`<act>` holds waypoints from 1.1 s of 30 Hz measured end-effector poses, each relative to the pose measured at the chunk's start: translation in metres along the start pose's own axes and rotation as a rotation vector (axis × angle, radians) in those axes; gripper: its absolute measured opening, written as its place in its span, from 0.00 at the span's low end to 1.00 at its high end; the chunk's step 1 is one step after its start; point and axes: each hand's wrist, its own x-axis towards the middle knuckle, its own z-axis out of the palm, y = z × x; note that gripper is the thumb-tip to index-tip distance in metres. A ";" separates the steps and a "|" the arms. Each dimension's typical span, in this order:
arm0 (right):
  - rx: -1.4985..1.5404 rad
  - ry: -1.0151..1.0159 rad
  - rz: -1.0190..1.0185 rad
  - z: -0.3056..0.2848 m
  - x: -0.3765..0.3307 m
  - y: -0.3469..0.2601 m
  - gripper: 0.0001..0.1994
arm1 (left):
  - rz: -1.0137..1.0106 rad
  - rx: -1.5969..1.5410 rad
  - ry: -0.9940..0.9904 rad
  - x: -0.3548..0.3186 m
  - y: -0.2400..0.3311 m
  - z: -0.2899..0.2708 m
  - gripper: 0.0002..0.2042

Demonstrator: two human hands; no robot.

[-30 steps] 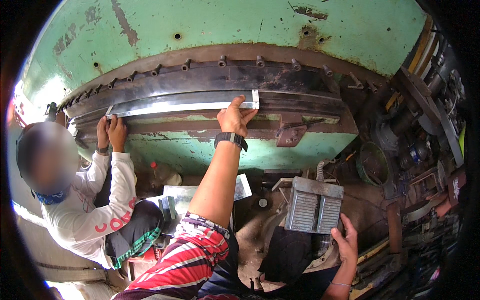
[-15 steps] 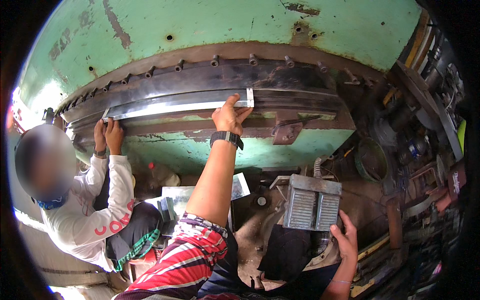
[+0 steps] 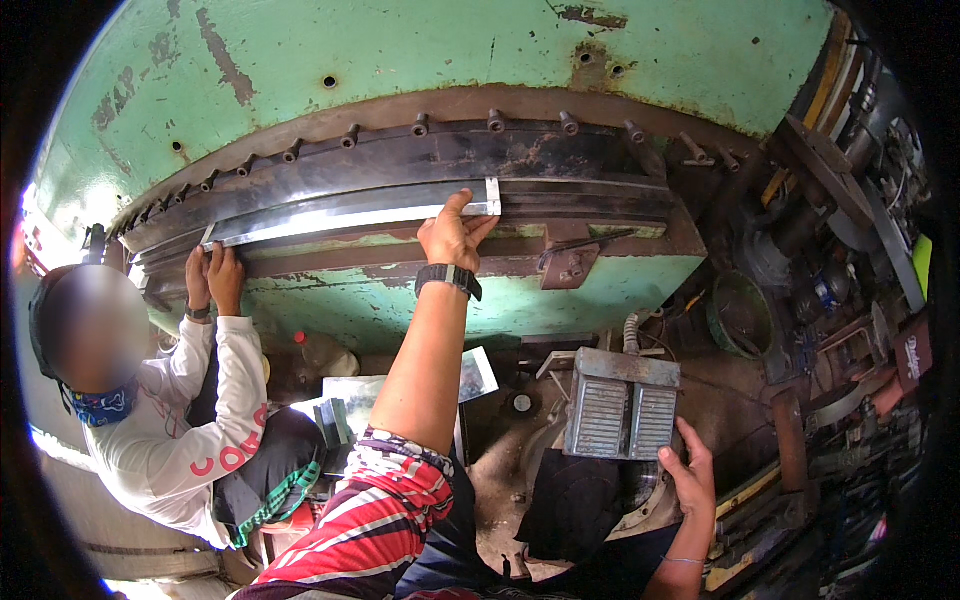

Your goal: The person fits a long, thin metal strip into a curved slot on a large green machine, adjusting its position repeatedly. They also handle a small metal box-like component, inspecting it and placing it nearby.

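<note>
A long bent strip of shiny sheet metal [image 3: 340,218] lies along the bed of a green press machine [image 3: 450,45], under a dark blade. My left hand [image 3: 456,238] grips its right end, thumb on top and fingers below. At its left end, a co-worker's two hands [image 3: 214,280] hold the lower edge. A grey double foot pedal [image 3: 622,405] with ribbed treads sits low at the right. My right hand [image 3: 692,470] is at its lower right corner, thumb on the edge; the other fingers are partly hidden behind it.
A co-worker [image 3: 180,410] in a white long-sleeved top sits at the left. Flat metal sheets [image 3: 480,374] lie between us. Bolts [image 3: 420,125] line the blade's upper edge. A round green container [image 3: 740,315], metal bars and tools crowd the right side. A ribbed cable [image 3: 631,332] rises from the pedal.
The view has shifted slightly. Both my hands keep their places on the metal strip and at the pedal, and the co-worker's hands stay at the left end.
</note>
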 end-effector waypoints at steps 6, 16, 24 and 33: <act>-0.001 0.006 0.003 0.001 -0.001 -0.004 0.38 | 0.006 0.023 0.014 -0.002 0.001 0.002 0.21; 0.015 -0.002 0.006 0.001 -0.001 -0.004 0.39 | -0.001 -0.006 0.035 0.000 0.001 0.002 0.21; 0.033 -0.003 -0.001 0.001 -0.001 -0.002 0.39 | -0.006 -0.010 0.039 -0.002 0.001 0.003 0.21; -0.008 0.012 -0.034 -0.001 0.004 0.004 0.39 | -0.007 -0.006 0.046 0.002 -0.001 0.002 0.19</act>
